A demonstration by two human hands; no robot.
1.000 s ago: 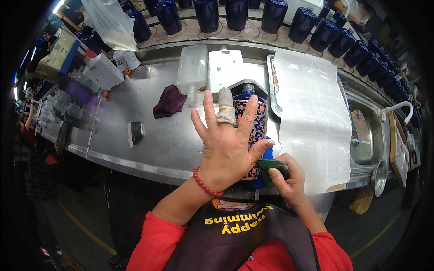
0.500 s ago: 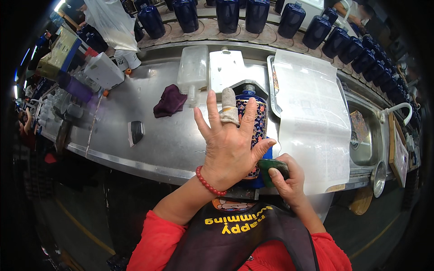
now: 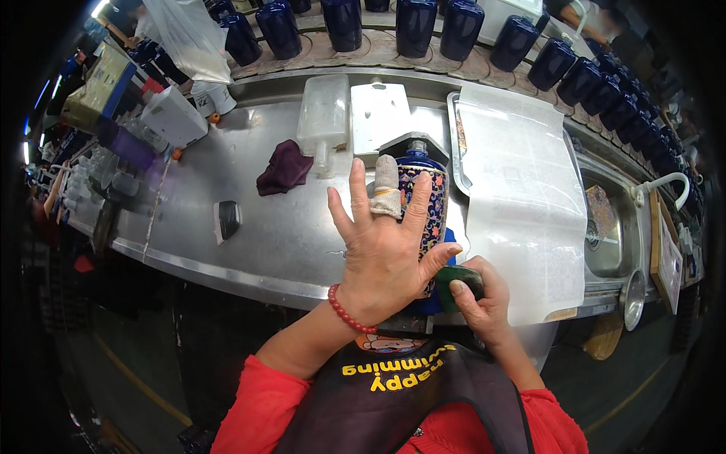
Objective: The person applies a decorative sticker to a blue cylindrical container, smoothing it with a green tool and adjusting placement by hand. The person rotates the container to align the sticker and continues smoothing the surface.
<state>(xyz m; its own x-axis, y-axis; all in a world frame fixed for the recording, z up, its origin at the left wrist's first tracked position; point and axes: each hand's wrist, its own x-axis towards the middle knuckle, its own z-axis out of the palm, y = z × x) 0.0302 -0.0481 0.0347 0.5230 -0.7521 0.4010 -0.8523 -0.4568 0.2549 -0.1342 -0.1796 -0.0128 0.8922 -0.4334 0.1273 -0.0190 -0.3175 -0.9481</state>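
My left hand (image 3: 386, 253) lies over the bottle with its fingers spread, and it grips nothing. A pale cloth sleeve (image 3: 386, 189) covers its middle finger. Beneath it a dark blue bottle (image 3: 432, 198) with a colourful floral pattern lies on its back, neck pointing away, in a dark angular holder (image 3: 412, 138). My right hand (image 3: 488, 303) is closed on a dark green scraper (image 3: 454, 286), whose edge meets the bottle's lower right side. The palm of my left hand hides much of the pattern.
Left on the metal table are a purple cloth (image 3: 285, 168) and a small black-and-white piece (image 3: 227, 221). Beyond stand a clear bottle (image 3: 321, 113) and a white block (image 3: 378, 117). A translucent sheet (image 3: 522, 197) covers a tray at right, beside a sink (image 3: 612, 242). Blue bottles (image 3: 416, 26) line a conveyor.
The blue bottles on the conveyor have shifted to the right. My left hand's fingers have drawn slightly nearer to me; my right hand keeps its hold on the scraper in the same place.
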